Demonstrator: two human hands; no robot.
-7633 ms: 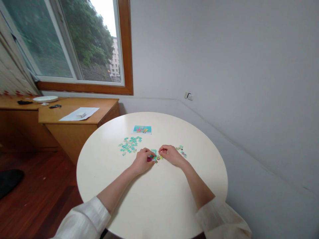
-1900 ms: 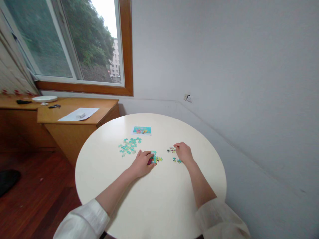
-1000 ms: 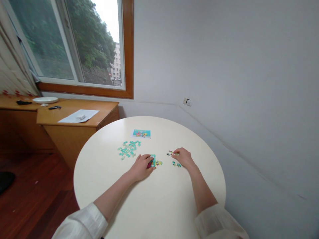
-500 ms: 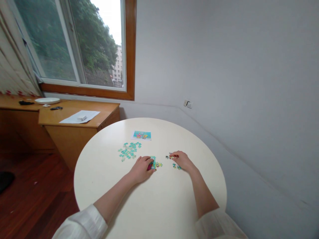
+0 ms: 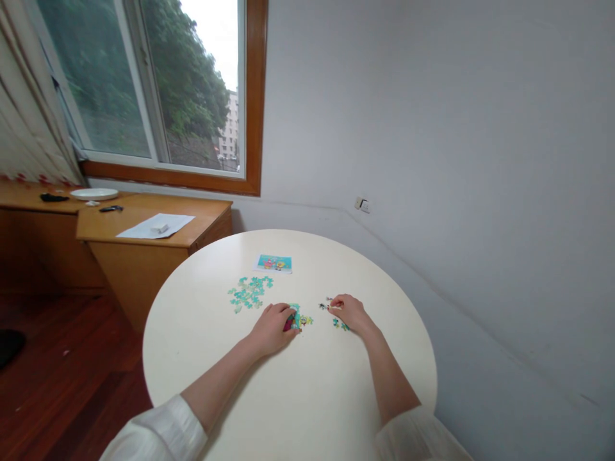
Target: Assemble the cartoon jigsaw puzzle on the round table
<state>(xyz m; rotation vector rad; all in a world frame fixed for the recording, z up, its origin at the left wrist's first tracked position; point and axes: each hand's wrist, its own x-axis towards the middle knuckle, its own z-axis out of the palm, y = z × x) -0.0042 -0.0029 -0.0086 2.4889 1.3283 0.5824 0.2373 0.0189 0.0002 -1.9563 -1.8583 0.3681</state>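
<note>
On the white round table, my left hand [image 5: 275,328] rests with fingers and thumb curled round the edges of a partly joined jigsaw puzzle [image 5: 296,317], covering its left part. Yellow pieces stick out on the puzzle's right side. My right hand [image 5: 352,312] is closed in a pinch on a small puzzle piece at its fingertips, mostly hidden by the fingers. Just left of those fingertips lies a dark-and-white loose piece [image 5: 322,306]. Beneath the right palm are several green and yellow pieces [image 5: 341,324], partly covered.
Several loose turquoise puzzle pieces [image 5: 250,293] are spread left of centre on the table [image 5: 288,410]. Behind them lies a picture card [image 5: 273,263] with cartoon figures. A wooden desk [image 5: 206,221] beyond holds paper, a small white box and a white plate [image 5: 95,193].
My right hand has shifted slightly, its fingertips now pinched lower, beside the dark-and-white piece. The left hand stays on the puzzle. The view has tilted a little.
</note>
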